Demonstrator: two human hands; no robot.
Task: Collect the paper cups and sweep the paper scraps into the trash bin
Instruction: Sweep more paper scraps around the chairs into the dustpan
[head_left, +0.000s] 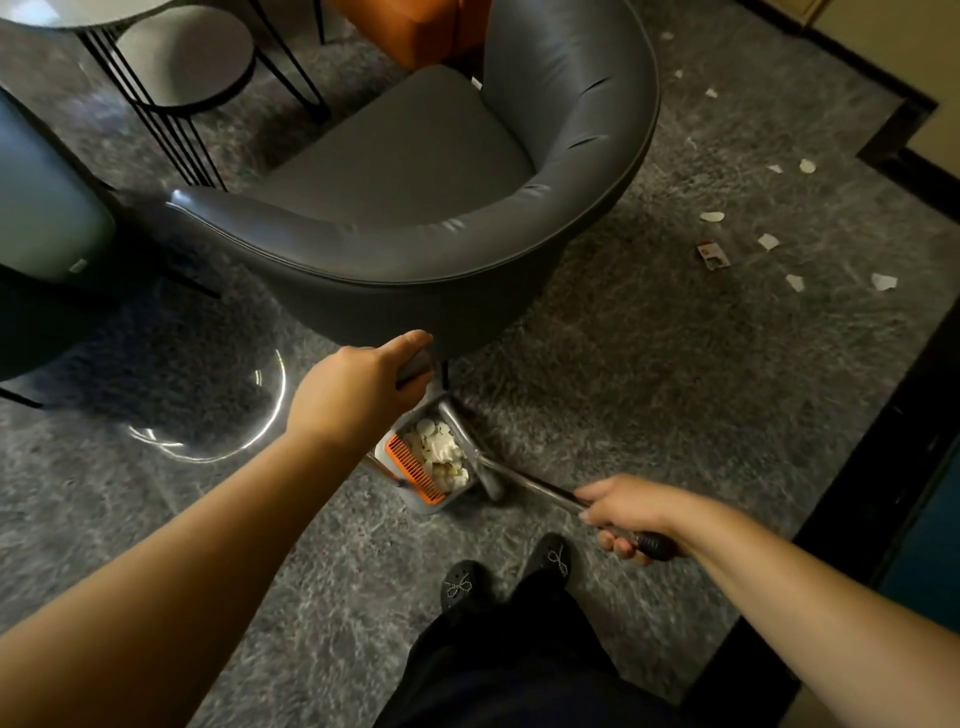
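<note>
My left hand (358, 387) grips the top of the dustpan handle (415, 366), just in front of the grey armchair. Below it stands the grey dustpan (441, 501) with an orange comb edge, and white paper scraps (439, 452) lie piled inside it. My right hand (626, 512) holds the broom handle (545, 488) near its black grip, and the broom head (470, 447) rests at the dustpan's right side. More white scraps (769, 241) lie scattered over the grey floor at the right. No paper cups or trash bin are in view.
A grey armchair (415, 171) fills the middle ahead. At the upper left stand a round side table (182, 67) on thin black legs and a pale seat (47, 208). A small brown wrapper (712, 255) lies among the scraps. A dark border strip (883, 441) edges the floor at right.
</note>
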